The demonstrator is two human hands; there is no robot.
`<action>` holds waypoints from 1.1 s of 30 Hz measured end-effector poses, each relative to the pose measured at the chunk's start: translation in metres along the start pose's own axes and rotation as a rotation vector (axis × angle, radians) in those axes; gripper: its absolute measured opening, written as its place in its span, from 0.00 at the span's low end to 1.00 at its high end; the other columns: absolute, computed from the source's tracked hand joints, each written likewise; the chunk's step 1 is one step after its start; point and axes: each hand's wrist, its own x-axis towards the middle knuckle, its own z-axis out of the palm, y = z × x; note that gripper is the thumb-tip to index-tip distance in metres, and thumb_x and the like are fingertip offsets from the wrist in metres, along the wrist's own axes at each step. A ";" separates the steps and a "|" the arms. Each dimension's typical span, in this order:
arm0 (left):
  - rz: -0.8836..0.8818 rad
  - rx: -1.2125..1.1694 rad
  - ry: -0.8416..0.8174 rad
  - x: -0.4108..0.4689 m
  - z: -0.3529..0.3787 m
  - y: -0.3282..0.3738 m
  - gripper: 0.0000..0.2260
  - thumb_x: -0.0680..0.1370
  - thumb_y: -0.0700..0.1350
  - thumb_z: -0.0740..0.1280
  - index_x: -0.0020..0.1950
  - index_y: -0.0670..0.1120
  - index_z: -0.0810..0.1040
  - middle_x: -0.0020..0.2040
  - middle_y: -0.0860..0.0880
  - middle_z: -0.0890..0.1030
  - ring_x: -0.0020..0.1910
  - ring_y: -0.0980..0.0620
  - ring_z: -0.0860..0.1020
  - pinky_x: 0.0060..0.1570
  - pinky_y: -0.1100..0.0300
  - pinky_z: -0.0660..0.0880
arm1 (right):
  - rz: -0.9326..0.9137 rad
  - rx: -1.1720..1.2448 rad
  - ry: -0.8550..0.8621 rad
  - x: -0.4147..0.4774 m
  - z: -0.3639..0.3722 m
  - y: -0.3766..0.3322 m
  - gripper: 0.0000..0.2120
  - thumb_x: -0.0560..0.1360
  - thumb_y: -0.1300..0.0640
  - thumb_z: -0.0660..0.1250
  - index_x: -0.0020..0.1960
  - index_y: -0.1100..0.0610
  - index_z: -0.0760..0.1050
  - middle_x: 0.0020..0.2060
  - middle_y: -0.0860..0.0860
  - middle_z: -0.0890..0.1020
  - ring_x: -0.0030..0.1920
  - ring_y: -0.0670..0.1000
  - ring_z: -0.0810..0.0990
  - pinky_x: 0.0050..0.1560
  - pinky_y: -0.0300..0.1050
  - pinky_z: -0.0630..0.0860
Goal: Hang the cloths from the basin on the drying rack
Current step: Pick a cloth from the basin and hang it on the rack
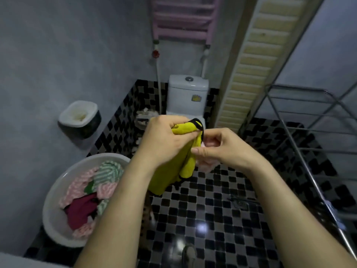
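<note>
A yellow cloth (185, 163) with a black edge and loop hangs in mid-air at the centre. My left hand (164, 136) grips its bunched top. My right hand (218, 147) pinches its edge just to the right and also seems to hold a pale pink cloth (206, 163) that droops below it. The white basin (56, 215) stands on the floor at the lower left, with several cloths in it: pink-striped, green-striped and a maroon one (83, 207). The metal drying rack (316, 147) stands at the right, its bars bare.
A white toilet (187, 93) stands at the back, behind my hands. A wall-mounted paper holder (81, 118) sits on the left wall. A pink towel rail (183, 18) hangs high up. The floor is black-and-white tile (212, 209) with a drain.
</note>
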 end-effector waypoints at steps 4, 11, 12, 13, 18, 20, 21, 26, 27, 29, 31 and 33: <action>0.040 -0.104 -0.079 0.003 0.036 0.021 0.09 0.73 0.50 0.71 0.36 0.48 0.83 0.31 0.50 0.80 0.31 0.53 0.75 0.32 0.59 0.70 | 0.071 -0.187 0.151 -0.041 -0.015 0.017 0.08 0.72 0.47 0.72 0.44 0.52 0.83 0.31 0.59 0.79 0.31 0.53 0.75 0.38 0.47 0.73; 0.096 -0.279 -0.204 0.007 0.095 0.064 0.08 0.78 0.45 0.69 0.40 0.56 0.82 0.33 0.60 0.80 0.36 0.62 0.76 0.36 0.68 0.70 | 0.281 -0.693 0.414 -0.121 -0.074 0.015 0.10 0.72 0.53 0.63 0.50 0.43 0.80 0.33 0.40 0.80 0.36 0.41 0.78 0.40 0.44 0.78; 0.097 -0.316 -0.219 0.008 0.104 0.071 0.09 0.78 0.46 0.68 0.40 0.56 0.81 0.32 0.61 0.79 0.35 0.62 0.75 0.35 0.68 0.70 | 0.287 -0.668 0.434 -0.133 -0.083 0.019 0.12 0.73 0.54 0.62 0.51 0.43 0.80 0.34 0.41 0.82 0.37 0.42 0.79 0.42 0.46 0.79; 0.093 -0.351 -0.246 0.010 0.115 0.080 0.09 0.79 0.46 0.67 0.39 0.56 0.81 0.32 0.61 0.78 0.35 0.61 0.75 0.35 0.68 0.69 | 0.274 -0.584 0.441 -0.144 -0.093 0.023 0.13 0.74 0.56 0.62 0.52 0.43 0.81 0.36 0.42 0.83 0.39 0.43 0.80 0.45 0.48 0.79; 0.125 -0.423 -0.322 0.018 0.181 0.117 0.09 0.80 0.45 0.66 0.41 0.53 0.80 0.32 0.60 0.77 0.35 0.61 0.73 0.36 0.66 0.69 | 0.228 -0.083 0.601 -0.190 -0.141 0.067 0.11 0.77 0.64 0.61 0.45 0.59 0.83 0.40 0.50 0.86 0.44 0.50 0.83 0.51 0.47 0.76; 0.147 -0.424 -0.366 0.018 0.213 0.134 0.08 0.79 0.45 0.67 0.42 0.56 0.81 0.34 0.60 0.79 0.37 0.60 0.75 0.37 0.65 0.71 | 0.227 -0.091 0.763 -0.212 -0.166 0.085 0.10 0.76 0.64 0.62 0.41 0.61 0.80 0.33 0.51 0.80 0.35 0.47 0.76 0.41 0.45 0.71; 0.169 -0.397 -0.414 0.019 0.230 0.144 0.07 0.78 0.46 0.68 0.42 0.57 0.81 0.36 0.59 0.80 0.38 0.59 0.77 0.38 0.64 0.72 | 0.223 -0.108 0.856 -0.226 -0.181 0.092 0.09 0.76 0.64 0.62 0.41 0.61 0.79 0.32 0.52 0.77 0.34 0.47 0.74 0.38 0.45 0.68; 0.349 0.096 -0.527 0.032 0.294 0.181 0.10 0.73 0.46 0.74 0.52 0.56 0.80 0.44 0.56 0.82 0.46 0.53 0.79 0.42 0.56 0.76 | 0.174 -0.205 1.191 -0.277 -0.254 0.105 0.10 0.70 0.53 0.62 0.41 0.56 0.79 0.36 0.55 0.81 0.38 0.53 0.77 0.41 0.49 0.74; 0.381 0.224 -0.497 0.035 0.303 0.186 0.12 0.73 0.43 0.71 0.54 0.56 0.79 0.46 0.53 0.82 0.48 0.50 0.79 0.42 0.53 0.76 | 0.178 -0.243 1.250 -0.286 -0.266 0.106 0.10 0.70 0.52 0.62 0.42 0.54 0.80 0.38 0.54 0.82 0.40 0.53 0.79 0.44 0.52 0.76; 0.411 0.344 -0.383 0.041 0.325 0.196 0.14 0.72 0.39 0.66 0.53 0.54 0.78 0.47 0.50 0.82 0.48 0.44 0.78 0.39 0.53 0.73 | 0.171 -0.300 1.366 -0.307 -0.295 0.110 0.09 0.72 0.54 0.62 0.45 0.52 0.80 0.40 0.52 0.83 0.43 0.52 0.80 0.49 0.53 0.77; 0.434 0.308 -0.282 0.044 0.334 0.197 0.13 0.71 0.39 0.64 0.53 0.52 0.79 0.45 0.49 0.83 0.47 0.42 0.78 0.38 0.53 0.71 | 0.158 -0.363 1.442 -0.317 -0.311 0.114 0.09 0.73 0.56 0.61 0.47 0.52 0.80 0.40 0.51 0.82 0.43 0.51 0.79 0.49 0.51 0.77; 0.433 0.218 -0.294 0.051 0.359 0.203 0.11 0.71 0.42 0.62 0.50 0.51 0.79 0.40 0.50 0.81 0.44 0.43 0.77 0.38 0.53 0.71 | 0.183 -0.375 1.508 -0.328 -0.335 0.128 0.08 0.73 0.57 0.61 0.46 0.51 0.79 0.41 0.50 0.81 0.43 0.49 0.77 0.48 0.48 0.76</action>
